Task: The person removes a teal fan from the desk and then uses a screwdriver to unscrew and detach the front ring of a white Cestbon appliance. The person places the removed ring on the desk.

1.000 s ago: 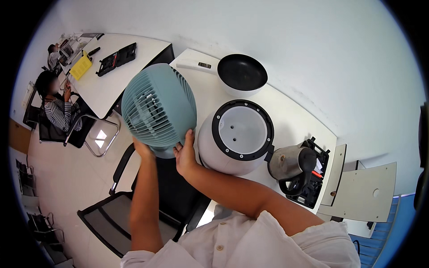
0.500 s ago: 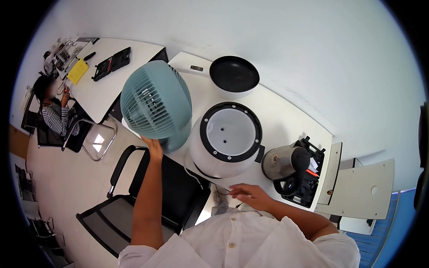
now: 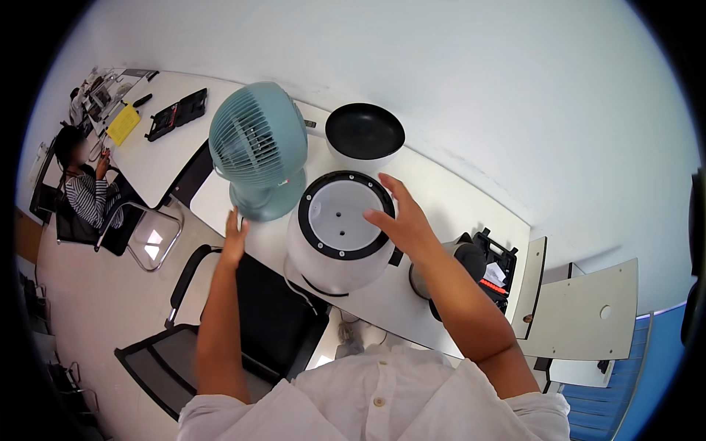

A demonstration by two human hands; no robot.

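A teal fan (image 3: pixel 257 140) with a slatted round head stands on the white table. My left hand (image 3: pixel 234 239) is beside its base at the table's front edge, fingers stretched and holding nothing. Just right of the fan sits a round white appliance body (image 3: pixel 334 268), its top uncovered, with a black ring set with several screws and a pale inside with two dark holes. Over the right side of that ring is my right hand (image 3: pixel 408 220), thumb and fingers spread; I cannot tell whether it touches. A metal kettle (image 3: pixel 421 283) with a black lid stands behind my right forearm, partly hidden.
Against the wall is a bowl-shaped pan (image 3: pixel 365 132), black inside. An open black tool case (image 3: pixel 500 257) lies at the table's right end. A black chair (image 3: pixel 276 301) stands close in front. At another table (image 3: pixel 158 165) to the left, a person (image 3: pixel 88 187) sits.
My left hand has come off the fan, which now stands farther back. My right hand has risen from the table's front edge to the white appliance's ring. The view has shifted slightly.
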